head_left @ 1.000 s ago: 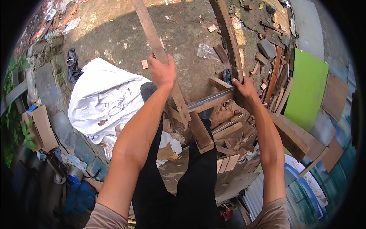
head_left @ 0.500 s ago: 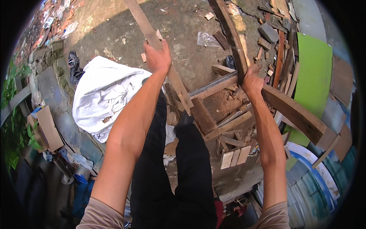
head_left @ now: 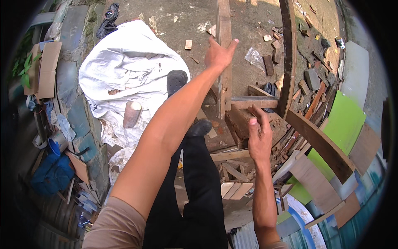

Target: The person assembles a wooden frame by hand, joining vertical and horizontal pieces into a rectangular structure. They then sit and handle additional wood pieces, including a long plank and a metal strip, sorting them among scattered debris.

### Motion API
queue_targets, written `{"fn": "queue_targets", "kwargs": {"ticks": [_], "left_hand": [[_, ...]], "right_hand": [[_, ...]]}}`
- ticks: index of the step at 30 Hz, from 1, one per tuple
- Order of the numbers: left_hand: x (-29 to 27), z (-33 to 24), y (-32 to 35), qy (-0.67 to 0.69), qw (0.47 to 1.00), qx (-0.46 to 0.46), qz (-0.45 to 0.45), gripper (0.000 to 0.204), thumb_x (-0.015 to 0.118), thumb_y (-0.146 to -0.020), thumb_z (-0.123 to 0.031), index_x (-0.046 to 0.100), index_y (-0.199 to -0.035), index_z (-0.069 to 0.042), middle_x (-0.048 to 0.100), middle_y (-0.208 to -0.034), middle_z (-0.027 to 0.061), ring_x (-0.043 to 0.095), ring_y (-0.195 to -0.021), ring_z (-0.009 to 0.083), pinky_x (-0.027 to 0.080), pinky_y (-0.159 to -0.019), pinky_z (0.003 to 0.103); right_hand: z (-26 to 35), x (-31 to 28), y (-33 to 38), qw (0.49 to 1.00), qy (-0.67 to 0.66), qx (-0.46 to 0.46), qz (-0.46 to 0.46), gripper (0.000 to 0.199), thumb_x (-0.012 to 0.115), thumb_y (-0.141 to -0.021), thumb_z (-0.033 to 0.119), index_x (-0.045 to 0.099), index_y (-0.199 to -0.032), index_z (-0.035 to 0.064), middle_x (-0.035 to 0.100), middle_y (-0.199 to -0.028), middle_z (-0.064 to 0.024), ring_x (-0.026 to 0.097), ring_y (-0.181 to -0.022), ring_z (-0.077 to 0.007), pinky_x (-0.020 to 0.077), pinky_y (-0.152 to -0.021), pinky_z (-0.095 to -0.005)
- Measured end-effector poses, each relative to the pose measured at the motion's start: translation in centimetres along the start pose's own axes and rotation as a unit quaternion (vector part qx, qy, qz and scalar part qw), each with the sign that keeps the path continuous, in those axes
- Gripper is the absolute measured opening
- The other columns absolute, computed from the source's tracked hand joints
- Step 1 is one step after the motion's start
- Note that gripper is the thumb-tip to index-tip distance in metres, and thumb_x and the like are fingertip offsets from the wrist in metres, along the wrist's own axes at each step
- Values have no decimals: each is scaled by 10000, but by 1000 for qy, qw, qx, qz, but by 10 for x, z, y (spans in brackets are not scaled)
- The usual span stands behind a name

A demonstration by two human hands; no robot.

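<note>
My left hand (head_left: 219,56) spans a long, narrow wooden board (head_left: 224,89), its fingers at one edge and its thumb at the other. The board's near end sits close to my dark shoe (head_left: 199,128). Lower right of it, my right hand (head_left: 260,137) is open and empty, fingers apart, in front of a short wooden crosspiece (head_left: 258,103). That crosspiece meets a long dark beam (head_left: 287,54) on the right. Another thick beam (head_left: 321,143) slants down to the right from the same corner.
A white cloth sack (head_left: 128,62) lies to the left, with a short cylinder (head_left: 132,114) on it. Wood scraps and rubble (head_left: 311,79) line the right side, beside a green panel (head_left: 338,128). A slatted wooden piece (head_left: 236,190) lies near my legs.
My right hand has let go of the dark beam and drawn back, opening. The left hand's board now stands straighter in view. My view has shifted, bringing more of the left foot into sight.
</note>
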State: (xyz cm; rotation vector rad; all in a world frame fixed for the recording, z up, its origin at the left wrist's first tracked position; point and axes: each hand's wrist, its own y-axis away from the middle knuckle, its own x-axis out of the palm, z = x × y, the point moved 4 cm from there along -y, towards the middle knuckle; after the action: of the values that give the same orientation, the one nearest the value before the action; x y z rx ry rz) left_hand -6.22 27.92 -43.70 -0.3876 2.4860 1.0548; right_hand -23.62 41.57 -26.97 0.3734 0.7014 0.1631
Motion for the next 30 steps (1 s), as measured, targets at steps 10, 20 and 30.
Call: {"fn": "queue_targets", "kwargs": {"ticks": [10, 20, 30], "left_hand": [[2, 0, -15, -5, 1000, -19, 16, 817, 631, -779, -639, 513, -1240, 24, 671, -1072, 215, 646, -1020, 378, 485, -894, 467], [-3, -8, -9, 1, 1000, -19, 18, 774, 633, -784, -616, 524, -1246, -4, 670, -1091, 213, 646, -1031, 374, 487, -887, 472], [1, -7, -7, -13, 1000, 12, -16, 716, 641, -801, -577, 516, -1197, 7, 673, -1039, 242, 657, -972, 403, 497, -851, 501]], "right_hand": [[6, 20, 2, 990, 61, -6, -129, 475, 541, -985, 375, 594, -1187, -52, 666, -1018, -190, 643, -964, -318, 482, -882, -401], [13, 18, -2, 991, 72, 5, -111, 394, 579, -966, 303, 607, -1124, -57, 669, -941, -188, 642, -883, -333, 487, -820, -412], [14, 17, -2, 987, 112, -10, -114, 375, 620, -934, 295, 621, -1103, -39, 671, -876, -188, 649, -825, -354, 499, -778, -423]]}}
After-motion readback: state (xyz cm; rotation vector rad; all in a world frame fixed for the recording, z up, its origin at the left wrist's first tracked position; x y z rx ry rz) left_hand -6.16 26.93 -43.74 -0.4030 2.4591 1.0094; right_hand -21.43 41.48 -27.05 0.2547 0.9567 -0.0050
